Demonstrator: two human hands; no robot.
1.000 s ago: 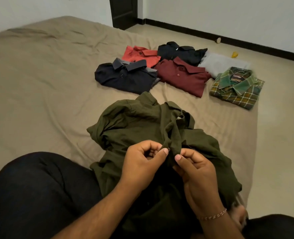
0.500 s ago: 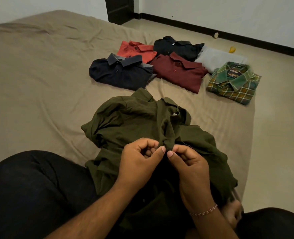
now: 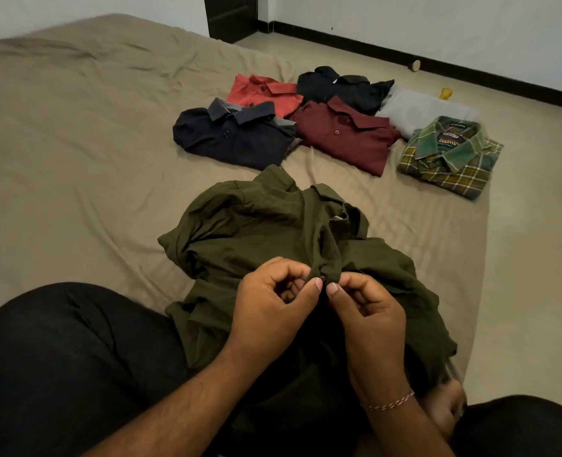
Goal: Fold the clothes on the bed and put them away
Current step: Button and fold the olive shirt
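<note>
The only writing anywhere is the collar tag on the green plaid shirt (image 3: 451,156), and it's too blurry for me to read. I've got the olive shirt (image 3: 266,232) bunched on the bed (image 3: 75,153) right in front of my knees, my left hand (image 3: 269,311) and right hand (image 3: 368,321) both pinching the same fold, thumbs almost touching. The folded navy shirt (image 3: 233,136), orange shirt (image 3: 266,94), black shirt (image 3: 342,87), maroon shirt (image 3: 345,136) and grey one (image 3: 421,110) crowd the far right corner, the plaid at the mattress edge. Lots of bare sheet to my left.
</note>
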